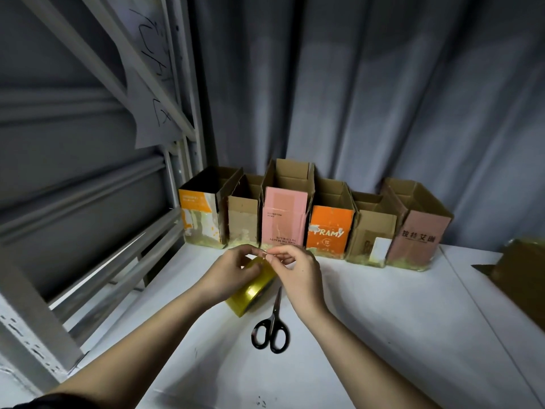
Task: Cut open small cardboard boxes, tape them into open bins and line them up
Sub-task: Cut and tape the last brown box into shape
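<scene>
Tape roll (250, 292): yellowish, glossy, under the left hand and just left of the right wrist, resting on the white table (383, 335). Judged light and stiff through the core, slick on the outer wrap; the free end is thin, clingy and likely to fold on itself. Best held by the core or sides, with the end taken at its very edge.

Left hand (233, 271): fingers curled over the roll's top, steadying it; fingertips meet the right hand's at the far edge of the roll.

Right hand (298, 268): thumb and forefinger pinched together at the roll's far edge, apparently on the tape end; the strip itself is too thin and clear to make out. Remaining fingers loosely curled.

Scissors (272, 323): black handles, blades closed, lying flat just beneath the right wrist, tips pointing toward the roll. Untouched.

Bins (330, 228): six open-topped cardboard boxes, side by side in a row just beyond both hands, against a grey curtain (383, 113). Tape shows along their lower edges. Judged light, easily dented.

Box (522, 273): brown cardboard, well to the right of the right hand, partly out of view.

Rack (182, 143): grey metal, left of the left hand.
</scene>
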